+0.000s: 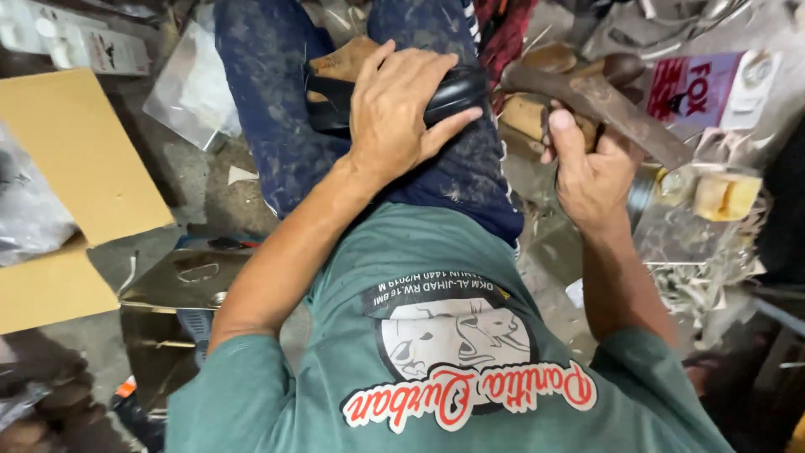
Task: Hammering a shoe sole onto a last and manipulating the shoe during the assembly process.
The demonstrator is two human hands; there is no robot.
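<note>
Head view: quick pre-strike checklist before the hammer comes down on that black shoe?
1. Left hand presses the black shoe on the lap: ok.
2. Right hand closed around the hammer handle: ok.
3. Hammer head apart from the shoe, raised to its right: ok.
4. Left thumb lies along the shoe's edge, nearest the hammer: not ok.
5. Spot to be struck visible: cannot tell, the hand covers most of the shoe.
6. Shoe steady on the blue trousers: cannot tell.

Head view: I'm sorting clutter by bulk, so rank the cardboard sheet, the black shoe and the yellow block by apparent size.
1. cardboard sheet, largest, though cut off by the frame edge.
2. black shoe, mostly hidden under the left hand.
3. yellow block, smallest.
</note>
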